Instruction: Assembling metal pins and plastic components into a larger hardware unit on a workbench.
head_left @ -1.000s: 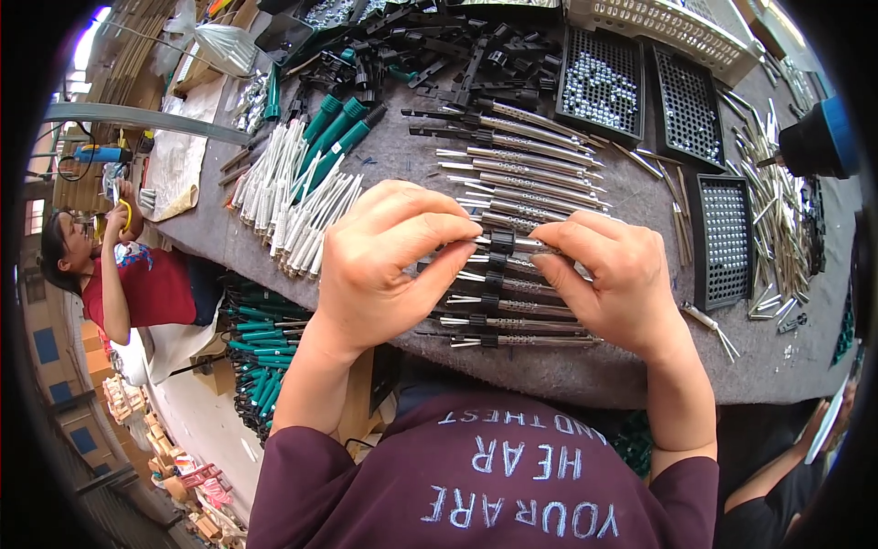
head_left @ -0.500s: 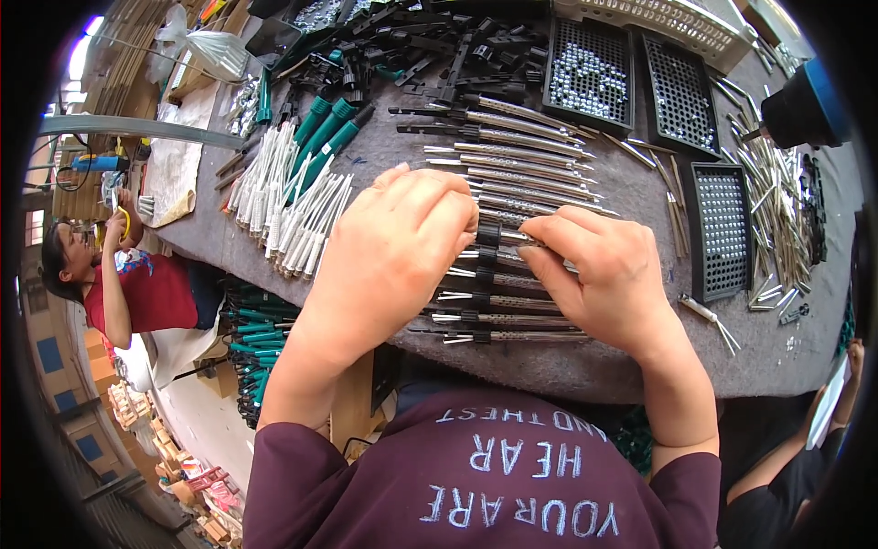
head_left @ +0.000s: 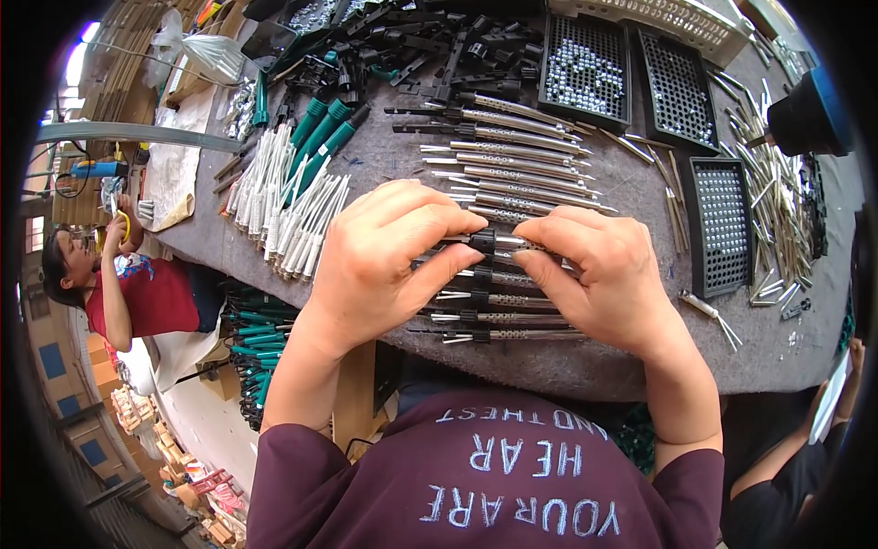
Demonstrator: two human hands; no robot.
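Observation:
Across the grey-covered table lies a row of soldering iron shafts (head_left: 526, 163), perforated metal tubes with pointed tips. Several nearer ones wear black collars (head_left: 474, 301), with white leads sticking out on the left. My left hand (head_left: 380, 256) pinches the black collar (head_left: 482, 240) of one shaft between thumb and fingertips. From the other side, my right hand (head_left: 599, 265) grips the same shaft's metal tube just right of the collar. The fingers partly hide this shaft and its neighbours.
White heating elements (head_left: 288, 215) and green handles (head_left: 325, 137) lie to the left. Black plastic parts (head_left: 439, 50) pile up at the back. Black perforated trays (head_left: 722, 224) and loose metal rods (head_left: 777, 192) are right, below a blue-black power tool (head_left: 809, 114). A co-worker (head_left: 146, 293) sits at left.
My left hand has turned, its thumb and fingers now pinching the black collar from the left. My right hand has shifted slightly left, close against the collar.

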